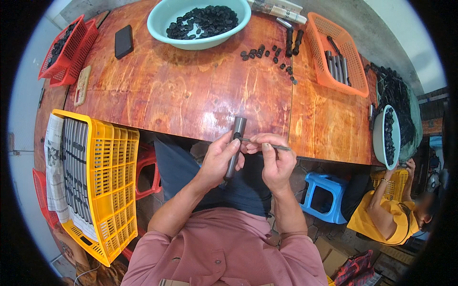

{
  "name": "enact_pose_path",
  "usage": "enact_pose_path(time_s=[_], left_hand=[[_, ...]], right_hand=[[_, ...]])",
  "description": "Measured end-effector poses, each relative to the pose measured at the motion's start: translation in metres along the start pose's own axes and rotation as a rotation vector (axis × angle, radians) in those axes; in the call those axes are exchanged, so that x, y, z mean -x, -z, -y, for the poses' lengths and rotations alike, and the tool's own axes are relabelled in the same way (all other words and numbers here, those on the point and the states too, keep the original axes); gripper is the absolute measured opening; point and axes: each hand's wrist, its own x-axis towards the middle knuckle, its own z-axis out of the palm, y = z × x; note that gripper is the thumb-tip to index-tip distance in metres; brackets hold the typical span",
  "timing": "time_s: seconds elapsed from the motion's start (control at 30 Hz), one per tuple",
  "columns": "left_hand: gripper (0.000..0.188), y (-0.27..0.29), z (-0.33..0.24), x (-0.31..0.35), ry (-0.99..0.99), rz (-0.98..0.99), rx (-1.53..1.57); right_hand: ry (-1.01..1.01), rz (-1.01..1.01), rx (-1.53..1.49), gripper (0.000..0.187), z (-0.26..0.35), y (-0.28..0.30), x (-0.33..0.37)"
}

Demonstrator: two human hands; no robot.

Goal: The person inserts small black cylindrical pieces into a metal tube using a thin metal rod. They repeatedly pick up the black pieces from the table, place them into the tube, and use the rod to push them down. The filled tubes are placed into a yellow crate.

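Observation:
My left hand (215,156) is closed around a dark grey metal tube (240,124), held tilted just off the table's front edge. A small black part (237,136) sits on the tube's side, by my left thumb. In my right hand (276,164) is a thin dark rod-shaped tool (280,147), pinched between thumb and fingers. Its front end points at the black part; whether the tip enters it I cannot tell. The fingers of my right hand partly cover the tool.
Across the wooden table (191,95) stand a pale teal basin (198,45) of black pieces, a black phone (123,42) and an orange basket (341,88) with tubes. A yellow crate (112,190) of tubes stands left. Right are a blue stool (324,198) and a person in yellow (377,219).

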Motion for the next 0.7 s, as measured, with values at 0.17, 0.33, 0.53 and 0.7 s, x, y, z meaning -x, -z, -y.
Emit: enact_pose_path(time_s=[0.17,0.33,0.53,0.7], left_hand=[[0.032,-0.003,-0.012,-0.012,-0.259,-0.025,-0.107],[0.021,0.006,-0.057,-0.047,-0.403,-0.117,-0.366],[0.027,0.011,-0.081,-0.099,-0.568,-0.272,-0.45],[0.032,0.034,-0.075,-0.125,-0.772,-0.317,-0.723]], right_hand=[[0.132,-0.171,-0.042,0.015,0.005,0.016,-0.009],[0.031,-0.335,0.054,0.016,-0.021,0.054,-0.032],[-0.12,-0.489,-0.004,0.016,-0.078,0.104,-0.042],[-0.213,-0.534,-0.129,0.016,-0.09,0.115,-0.043]])
